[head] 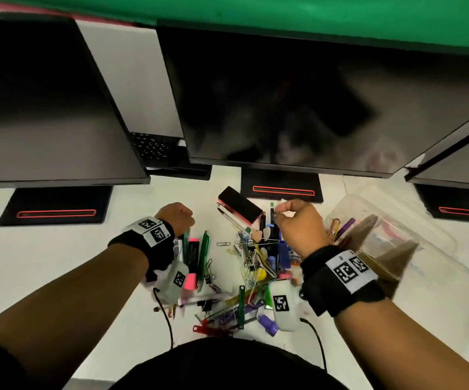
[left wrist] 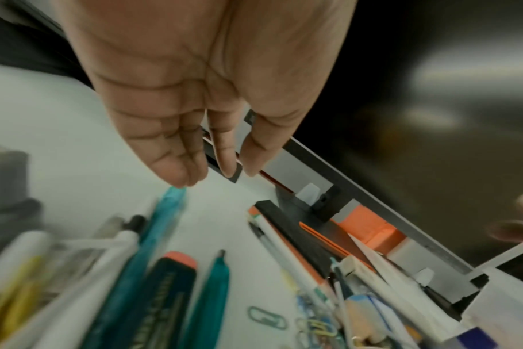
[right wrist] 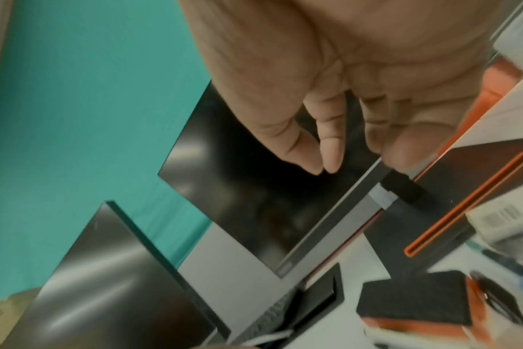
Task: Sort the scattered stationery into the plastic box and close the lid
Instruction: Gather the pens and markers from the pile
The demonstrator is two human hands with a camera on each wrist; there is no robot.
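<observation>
Nearest, the stationery pile (head: 244,277) covers the desk (head: 58,263) centre. Above it both hands hang empty, left hand (head: 175,218) at ten o'clock, right hand (head: 298,223) loosely curled at one. The plastic box (head: 391,249), lid off, lies at three o'clock. Gathering seems underway; next calls for pinching a pen.

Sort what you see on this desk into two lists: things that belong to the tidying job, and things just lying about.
Belongs to the job:
- green pen
- pink highlighter
- loose paper clip
- black-topped eraser block
- clear plastic box, at the right

Just lying about:
- middle monitor
- its stand base
- keyboard behind the monitors
</observation>
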